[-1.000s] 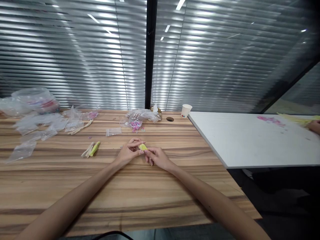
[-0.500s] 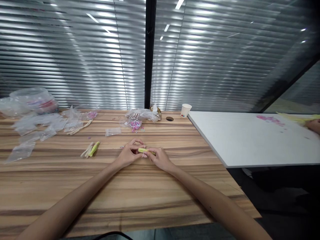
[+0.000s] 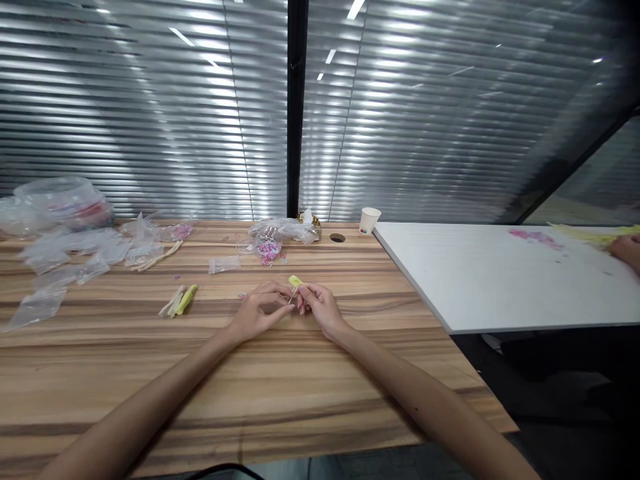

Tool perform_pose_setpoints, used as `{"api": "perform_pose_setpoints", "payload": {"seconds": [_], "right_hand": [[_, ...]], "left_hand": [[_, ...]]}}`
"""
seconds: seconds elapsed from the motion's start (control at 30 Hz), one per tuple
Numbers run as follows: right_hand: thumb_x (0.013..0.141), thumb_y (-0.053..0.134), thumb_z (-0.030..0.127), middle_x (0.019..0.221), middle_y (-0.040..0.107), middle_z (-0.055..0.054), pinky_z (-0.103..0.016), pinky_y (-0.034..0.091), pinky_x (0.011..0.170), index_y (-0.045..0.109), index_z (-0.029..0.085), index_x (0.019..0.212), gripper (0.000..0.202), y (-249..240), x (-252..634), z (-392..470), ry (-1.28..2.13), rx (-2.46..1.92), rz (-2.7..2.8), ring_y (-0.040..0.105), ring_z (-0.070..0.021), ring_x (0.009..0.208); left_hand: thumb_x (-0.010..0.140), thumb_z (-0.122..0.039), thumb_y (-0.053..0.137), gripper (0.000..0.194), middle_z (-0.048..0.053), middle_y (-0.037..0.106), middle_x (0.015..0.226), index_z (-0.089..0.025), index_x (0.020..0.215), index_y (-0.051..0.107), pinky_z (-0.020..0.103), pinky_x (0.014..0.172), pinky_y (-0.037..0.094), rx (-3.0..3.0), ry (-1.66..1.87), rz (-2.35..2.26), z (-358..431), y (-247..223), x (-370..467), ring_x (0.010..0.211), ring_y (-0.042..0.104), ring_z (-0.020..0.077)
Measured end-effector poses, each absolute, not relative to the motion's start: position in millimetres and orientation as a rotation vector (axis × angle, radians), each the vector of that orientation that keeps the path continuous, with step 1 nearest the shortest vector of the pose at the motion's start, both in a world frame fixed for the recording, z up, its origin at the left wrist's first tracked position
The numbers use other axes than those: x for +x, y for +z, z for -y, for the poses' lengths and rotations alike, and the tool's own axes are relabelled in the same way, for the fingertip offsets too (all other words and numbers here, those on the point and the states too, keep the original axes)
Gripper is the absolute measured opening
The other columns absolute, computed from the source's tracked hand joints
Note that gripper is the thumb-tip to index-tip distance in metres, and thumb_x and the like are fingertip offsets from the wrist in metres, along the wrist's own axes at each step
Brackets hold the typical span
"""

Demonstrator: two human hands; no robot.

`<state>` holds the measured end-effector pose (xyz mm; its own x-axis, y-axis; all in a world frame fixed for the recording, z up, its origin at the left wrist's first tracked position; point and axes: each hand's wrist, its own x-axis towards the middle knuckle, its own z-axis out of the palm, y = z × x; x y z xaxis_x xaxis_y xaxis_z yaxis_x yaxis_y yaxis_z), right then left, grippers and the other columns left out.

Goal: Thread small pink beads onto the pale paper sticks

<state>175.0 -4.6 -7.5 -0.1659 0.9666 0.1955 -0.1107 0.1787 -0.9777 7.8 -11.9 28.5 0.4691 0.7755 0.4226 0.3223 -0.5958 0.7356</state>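
Crumpled plastic (image 3: 280, 230) and a cup (image 3: 369, 221) sit beyond the yellow piece (image 3: 295, 281)

Wooden table (image 3: 280, 400) with plastic bags (image 3: 70, 257), a yellow bundle (image 3: 187, 299), a cup (image 3: 369, 220)

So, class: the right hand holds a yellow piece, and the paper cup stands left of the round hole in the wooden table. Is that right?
Not quite: in the head view, the paper cup stands right of the round hole in the wooden table. The right hand does hold a yellow piece.
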Motion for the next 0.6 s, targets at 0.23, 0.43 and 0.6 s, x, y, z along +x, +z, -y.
{"api": "perform_pose_setpoints", "payload": {"seconds": [0.23,0.43,0.6], "right_hand": [[0.082,0.045,0.049,0.059,0.054,0.0,-0.022,0.041,0.05,0.055,0.017,0.069,0.036,-5,176,8,1.113,-0.941,1.487,0.05,-0.011,0.051],[0.088,0.041,0.022,0.07,0.062,-0.002,-0.023,0.04,0.063,0.061,0.018,0.075,0.024,1,180,20,0.641,-0.953,1.994,0.055,-0.0134,0.065],[0.086,0.041,0.012,0.074,0.065,-0.003,-0.024,0.034,0.065,0.063,0.02,0.082,0.024,-7,189,17,0.176,-1.042,2.288,0.054,-0.0139,0.067]], "left_hand": [[0.08,-0.041,0.051,0.027,0.006,0.063,0.082,-0.015,0.081,0.06,0.032,0.081,0.044,1.424,0.903,-0.882,2,16,12,0.083,0.058,0.0185],[0.073,-0.035,0.057,0.02,0.002,0.056,0.067,-0.015,0.069,0.054,0.027,0.067,0.044,1.154,0.913,-0.857,1,11,10,0.066,0.054,0.0145],[0.07,-0.035,0.056,0.021,-0.001,0.051,0.061,-0.016,0.063,0.053,0.022,0.056,0.038,1.329,0.949,-1.021,2,16,9,0.058,0.047,0.012]]}}
